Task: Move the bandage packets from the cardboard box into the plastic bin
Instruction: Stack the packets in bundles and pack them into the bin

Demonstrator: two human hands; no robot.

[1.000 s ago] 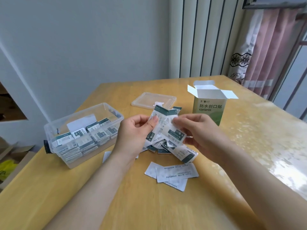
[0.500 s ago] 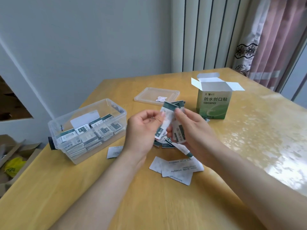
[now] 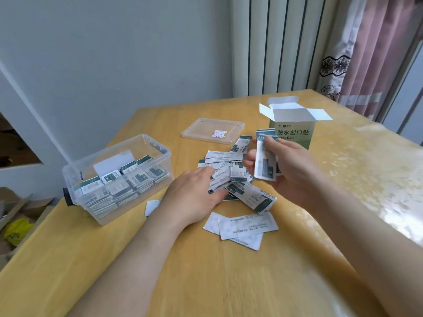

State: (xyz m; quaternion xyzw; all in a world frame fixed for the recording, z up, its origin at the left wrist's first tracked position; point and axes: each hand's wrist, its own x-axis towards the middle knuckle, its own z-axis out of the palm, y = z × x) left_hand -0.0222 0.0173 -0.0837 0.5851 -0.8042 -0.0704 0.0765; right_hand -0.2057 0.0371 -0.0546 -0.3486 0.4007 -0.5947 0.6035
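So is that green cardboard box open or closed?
Open: the cardboard box stands upright with its white top flaps spread outward.

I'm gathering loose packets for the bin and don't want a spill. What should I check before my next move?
1. Right hand grips its packet stack: ok.
2. Left hand has pinched a packet from the loose pile: cannot tell.
3. Plastic bin open, lid lying apart on the table: ok.
4. Space left in the bin: ok.
5. Cardboard box emptied: cannot tell.
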